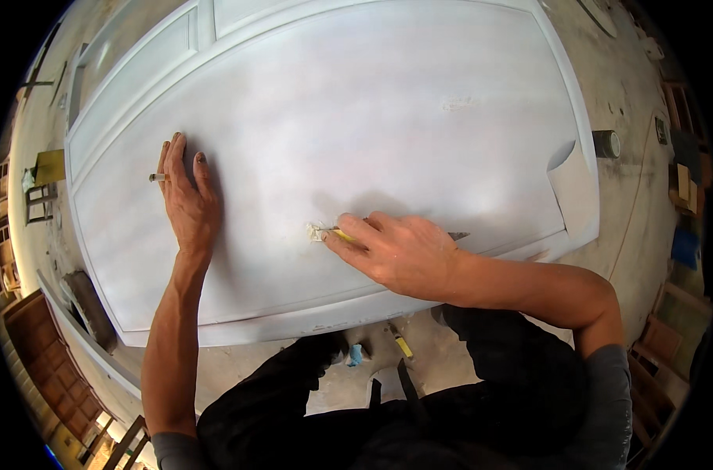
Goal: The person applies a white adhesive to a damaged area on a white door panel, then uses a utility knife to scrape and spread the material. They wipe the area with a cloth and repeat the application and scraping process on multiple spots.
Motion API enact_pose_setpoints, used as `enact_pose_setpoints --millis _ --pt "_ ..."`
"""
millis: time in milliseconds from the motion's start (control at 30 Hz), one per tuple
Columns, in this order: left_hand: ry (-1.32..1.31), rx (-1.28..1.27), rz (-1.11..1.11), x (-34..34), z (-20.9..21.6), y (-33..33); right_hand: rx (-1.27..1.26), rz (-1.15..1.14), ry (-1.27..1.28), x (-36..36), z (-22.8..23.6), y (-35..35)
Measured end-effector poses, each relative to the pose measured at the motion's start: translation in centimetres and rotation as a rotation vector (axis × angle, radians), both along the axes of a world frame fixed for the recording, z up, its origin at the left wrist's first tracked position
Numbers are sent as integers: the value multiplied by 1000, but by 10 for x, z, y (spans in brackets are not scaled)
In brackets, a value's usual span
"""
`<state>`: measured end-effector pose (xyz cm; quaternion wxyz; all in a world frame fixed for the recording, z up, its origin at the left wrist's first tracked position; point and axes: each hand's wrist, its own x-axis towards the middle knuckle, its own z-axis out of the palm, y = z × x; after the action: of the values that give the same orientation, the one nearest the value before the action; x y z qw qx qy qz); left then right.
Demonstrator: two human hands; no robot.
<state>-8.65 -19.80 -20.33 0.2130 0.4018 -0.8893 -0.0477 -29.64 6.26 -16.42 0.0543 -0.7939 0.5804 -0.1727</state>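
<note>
White-painted panel with a raised moulded border lies broad face up in front of the person, spanning nine to three o'clock; what supports it cannot be told. Near six o'clock of its face sits a small, rough, cream-coloured patch of filler.

Right hand: fingers clenched around a slim yellow-bodied hand tool, its working end at the patch and a dark pointed end projecting behind the hand toward three o'clock. Left hand: fingers spread, palm side down on the face at nine o'clock, gripping no part of the panel; a slim white cigarette is lodged between the fingers.

Handling assessment: the panel appears stiff and, given its breadth, probably heavy or at least awkward for one person. The smooth coat may be slippery and is likely to mark under fingertips. Any lift should be from the outer border at nine and three o'clock, clear of the pale curved-edged sheet at four o'clock, whose attachment cannot be confirmed. The filler looks soft or crumbly and should not be pressed by fingers. The tool appears light and rigid; hold by the yellow body, away from both ends.
</note>
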Motion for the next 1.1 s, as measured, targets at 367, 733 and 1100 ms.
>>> enact_pose_setpoints --millis 367,733,1100 --pt "10 -2 -3 -1 1 3 71 39 -35 -13 5 14" --pt "32 -1 -58 -15 4 0 -26 -33 -40 7 -7 9" --pt "2 -20 -203 21 -19 -19 -62 -686 -374 -66 44 109"
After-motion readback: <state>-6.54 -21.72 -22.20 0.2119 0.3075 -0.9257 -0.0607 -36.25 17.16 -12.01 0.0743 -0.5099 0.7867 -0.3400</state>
